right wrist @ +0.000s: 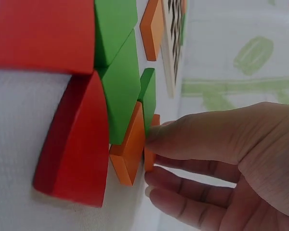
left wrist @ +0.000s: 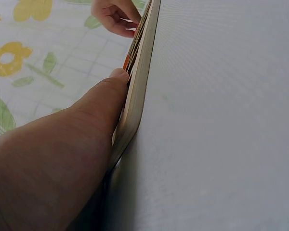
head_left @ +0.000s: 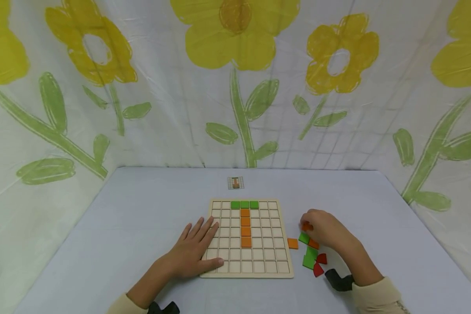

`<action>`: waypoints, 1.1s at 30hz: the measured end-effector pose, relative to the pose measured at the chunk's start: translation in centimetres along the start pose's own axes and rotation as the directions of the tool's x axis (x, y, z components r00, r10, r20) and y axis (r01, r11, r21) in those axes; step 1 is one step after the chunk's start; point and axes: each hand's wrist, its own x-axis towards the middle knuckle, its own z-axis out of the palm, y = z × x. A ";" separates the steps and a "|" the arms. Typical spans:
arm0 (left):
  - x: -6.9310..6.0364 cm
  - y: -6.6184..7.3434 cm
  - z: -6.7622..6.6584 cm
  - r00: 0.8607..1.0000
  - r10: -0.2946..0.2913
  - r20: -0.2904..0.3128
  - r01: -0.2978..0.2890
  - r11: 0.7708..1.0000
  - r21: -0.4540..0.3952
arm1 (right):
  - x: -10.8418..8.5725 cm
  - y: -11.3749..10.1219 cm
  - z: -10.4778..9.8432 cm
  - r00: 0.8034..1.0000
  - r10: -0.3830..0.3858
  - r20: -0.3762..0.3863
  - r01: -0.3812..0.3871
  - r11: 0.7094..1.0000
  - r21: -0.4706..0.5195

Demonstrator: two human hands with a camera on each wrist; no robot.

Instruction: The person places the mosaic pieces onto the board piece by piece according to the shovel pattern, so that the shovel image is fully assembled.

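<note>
A wooden grid board (head_left: pixel 226 242) lies on the table. Three green tiles (head_left: pixel 245 204) sit along its far row, with several orange tiles (head_left: pixel 245 231) in a column below the middle one. My left hand (head_left: pixel 190 250) rests spread on the board's left edge, thumb across the near left corner. To the right of the board, my right hand (head_left: pixel 325 227) pinches an orange tile (right wrist: pixel 150 153) between thumb and fingers, at the far end of a cluster. That cluster has green tiles (right wrist: pixel 123 86), another orange tile (right wrist: pixel 130 149) and two red quarter-round pieces (right wrist: pixel 79 144).
A loose orange tile (head_left: pixel 293 244) lies against the board's right edge. Behind the board is a small card (head_left: pixel 235 182) with a printed grid picture. A flower-printed curtain (head_left: pixel 172 131) stands behind the white table (head_left: pixel 149 196).
</note>
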 end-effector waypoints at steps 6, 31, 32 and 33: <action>-0.1 -0.1 0.0 1.000 -0.014 0.017 0.014 1.000 0.007 | 0.2 0.1 0.1 1.000 -0.012 0.002 0.012 1.000 -0.002; 0.0 -0.1 -0.2 1.000 -0.012 0.021 0.012 1.000 0.011 | 0.2 -1.9 0.1 0.990 -0.134 -0.047 0.134 0.991 0.005; 0.0 -0.1 -0.2 1.000 -0.012 0.022 0.012 1.000 0.010 | 0.2 -2.0 0.0 0.990 -0.135 -0.044 0.136 0.991 0.006; 0.0 -0.1 -0.2 1.000 -0.012 0.022 0.012 1.000 0.009 | 0.2 -2.2 0.0 0.990 -0.135 -0.040 0.136 0.991 0.011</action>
